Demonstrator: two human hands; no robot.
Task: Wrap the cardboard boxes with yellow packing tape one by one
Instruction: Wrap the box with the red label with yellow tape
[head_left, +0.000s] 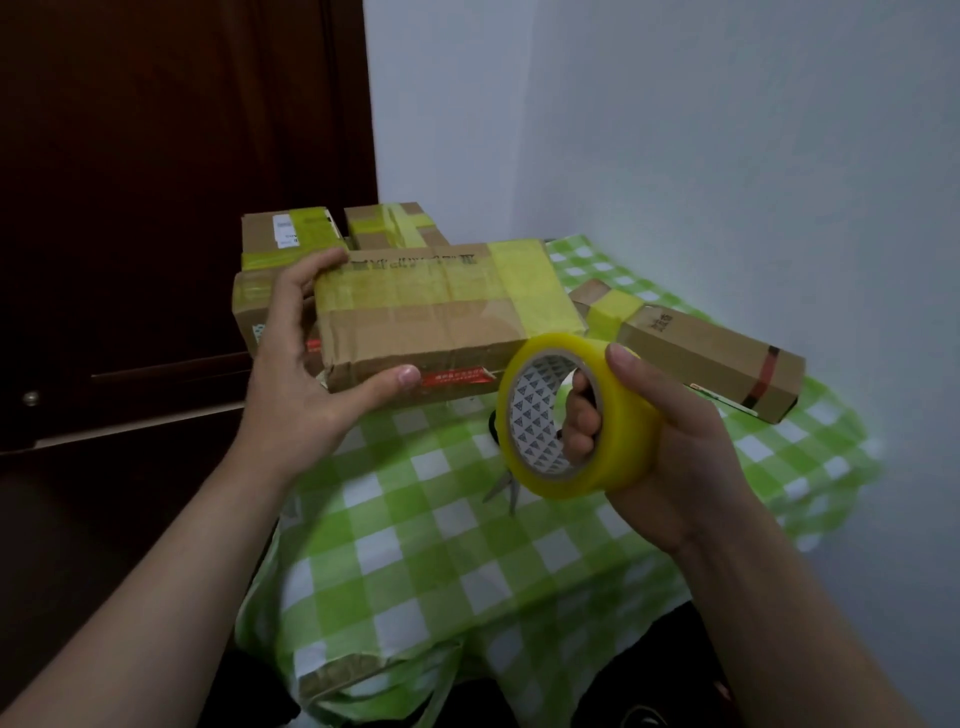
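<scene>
Green-and-white checked tablecloth (441, 561) has open room up front. The flat brown cardboard box with yellow tape bands (426, 332) is clamped at its left end, thumb to fingers, by the left hand (296, 379). The yellow packing tape roll (618, 421) sits at its right corner, with the right hand (691, 452) curled through the core.

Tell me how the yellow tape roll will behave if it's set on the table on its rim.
Being round, the tape roll would probably roll across the checked cloth unless laid flat. It looks stiff: the right hand grips it through the core without denting it. Its glossy surface may be slippery.
</scene>
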